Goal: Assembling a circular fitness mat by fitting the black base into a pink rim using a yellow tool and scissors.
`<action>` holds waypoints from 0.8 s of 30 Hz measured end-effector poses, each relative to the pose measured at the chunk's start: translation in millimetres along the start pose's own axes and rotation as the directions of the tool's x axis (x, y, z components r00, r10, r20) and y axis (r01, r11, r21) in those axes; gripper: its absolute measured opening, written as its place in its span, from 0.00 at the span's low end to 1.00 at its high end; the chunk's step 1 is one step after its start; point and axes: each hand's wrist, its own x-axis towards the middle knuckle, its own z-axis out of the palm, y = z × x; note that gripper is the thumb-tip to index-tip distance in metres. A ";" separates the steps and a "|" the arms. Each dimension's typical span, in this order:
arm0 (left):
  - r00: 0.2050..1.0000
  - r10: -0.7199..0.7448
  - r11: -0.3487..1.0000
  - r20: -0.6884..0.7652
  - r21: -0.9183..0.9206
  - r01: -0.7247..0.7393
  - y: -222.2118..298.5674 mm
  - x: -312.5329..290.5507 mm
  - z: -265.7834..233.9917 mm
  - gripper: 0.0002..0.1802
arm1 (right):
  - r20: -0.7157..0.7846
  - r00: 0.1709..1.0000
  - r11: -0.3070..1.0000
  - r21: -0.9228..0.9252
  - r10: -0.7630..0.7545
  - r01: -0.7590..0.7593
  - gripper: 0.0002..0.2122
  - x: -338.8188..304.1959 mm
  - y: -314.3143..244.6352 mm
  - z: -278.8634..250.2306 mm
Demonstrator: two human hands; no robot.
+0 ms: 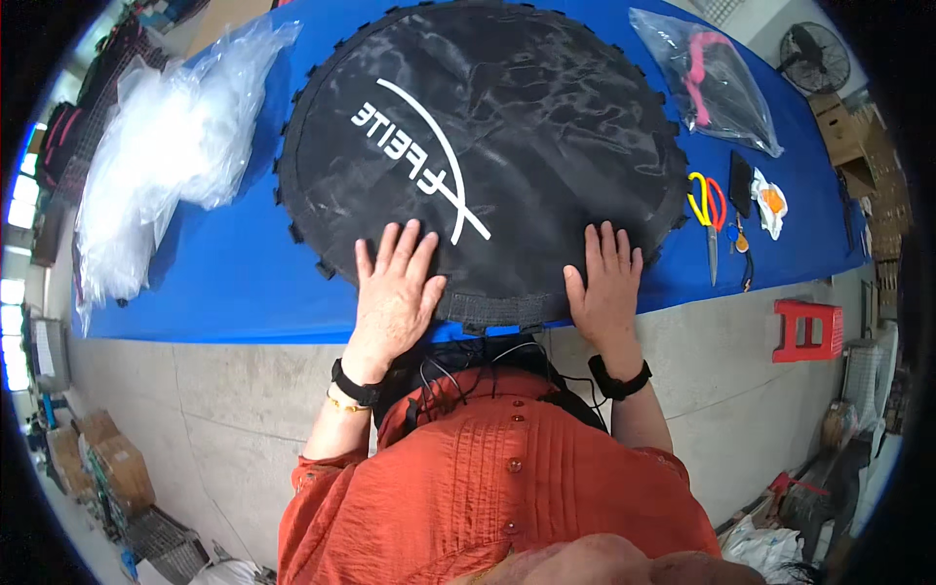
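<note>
A large round black trampoline mat (556, 146) with a white printed mark and small tabs around its rim lies flat on a blue-covered table (234, 283). My left hand (395, 292) rests palm down on its near left part, fingers stretched out. Farther right, my right hand (606, 283) lies flat near the same front edge, fingers also extended. Neither hand grips anything. Both wrists wear black bands.
Clear plastic bags (175, 146) are heaped at the left. On the right lie a clear bag with a pink strip (697, 73), scissors (713, 219), a dark phone-like slab (741, 183), keys (738, 237) and a crumpled wrapper (770, 205). A red stool (807, 331) stands on the floor.
</note>
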 end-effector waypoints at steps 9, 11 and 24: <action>0.989 0.109 0.994 0.102 -0.020 -0.107 15.0 6.0 9.5 0.36 | 0.030 0.999 1.000 0.022 0.011 -0.012 0.31 0.6 -0.4 2.4; 0.986 0.132 0.990 0.105 -0.068 -0.125 11.8 6.0 8.4 0.37 | 0.049 0.999 0.999 0.036 0.009 -0.011 0.31 0.9 0.8 2.3; 0.981 -0.193 0.969 0.012 0.161 0.188 -48.8 -9.9 -3.7 0.44 | 0.108 0.994 1.000 -0.008 0.024 -0.023 0.31 -2.3 1.3 1.9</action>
